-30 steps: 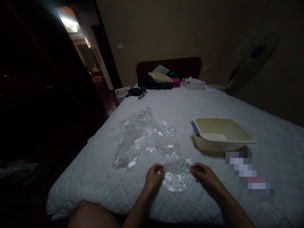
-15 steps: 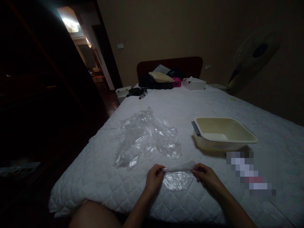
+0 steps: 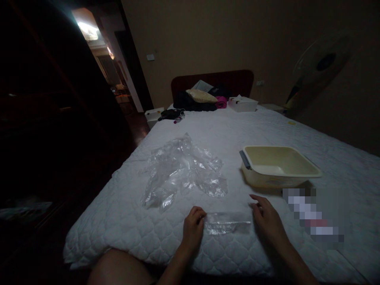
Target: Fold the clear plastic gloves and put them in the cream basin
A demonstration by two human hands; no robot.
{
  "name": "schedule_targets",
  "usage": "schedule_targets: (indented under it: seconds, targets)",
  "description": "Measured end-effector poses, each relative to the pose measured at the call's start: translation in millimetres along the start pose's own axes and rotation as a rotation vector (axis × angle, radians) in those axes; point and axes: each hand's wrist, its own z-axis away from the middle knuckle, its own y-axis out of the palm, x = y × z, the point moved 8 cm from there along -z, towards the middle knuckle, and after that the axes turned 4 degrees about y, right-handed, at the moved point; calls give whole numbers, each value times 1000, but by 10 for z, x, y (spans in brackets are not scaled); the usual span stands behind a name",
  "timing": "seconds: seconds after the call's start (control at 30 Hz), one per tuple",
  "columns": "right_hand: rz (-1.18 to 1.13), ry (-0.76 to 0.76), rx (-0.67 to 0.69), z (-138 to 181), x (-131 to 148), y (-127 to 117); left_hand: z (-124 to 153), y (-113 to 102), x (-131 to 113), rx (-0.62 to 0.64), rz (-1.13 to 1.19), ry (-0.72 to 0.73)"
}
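A clear plastic bag (image 3: pixel 228 223), folded into a narrow strip, lies on the white quilted bed cover near the front edge. My left hand (image 3: pixel 193 225) pinches its left end between thumb and fingers. Just off the strip's right end is my right hand (image 3: pixel 267 217), its fingers apart and nothing in them. Farther up the bed, a loose heap of crumpled clear plastic bags (image 3: pixel 184 170) is spread out. To the right stands a cream plastic basin (image 3: pixel 282 180) with a grey handle; no contents show in it.
A blurred-out item (image 3: pixel 311 215) lies right of my right hand. At the far end are a white box (image 3: pixel 243 104), a beige pillow (image 3: pixel 202 96) on dark cloth, a pink roll (image 3: pixel 221 102) and a small bottle (image 3: pixel 179 118). A fan (image 3: pixel 325 62) stands at the right.
The upper edge of the bag has come down toward me, leaving it flatter and narrower. My right hand has let go and moved to the right; my left hand stays at its end.
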Motion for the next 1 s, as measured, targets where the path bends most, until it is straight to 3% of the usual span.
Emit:
schedule_targets:
  seconds: [0.1,0.2,0.33,0.47,0.73,0.83,0.9,1.0]
  targets:
    - [160,-225,-25,155,399,37,32,20,-9,21,-47,19]
    - [293,-503,108,471,705,342,52,36,-4,36,-91,33]
    - [472,-704,266,897,715,758,63,32,-22,40,-89,50]
    - [532,-679,368,1065,529,938,57,24,-56,49,-67,51]
    - [487,-648,425,1058,426,957,7,-73,-94,201,-129,63]
    - [459,-658,432,1060,422,954,75,-126,-305,230,-385,262]
    - [447,-664,456,1056,419,948,202,-5,-435,372,-546,445]
    - [424,-657,511,1024,399,915,341,118,-381,497,-723,512]
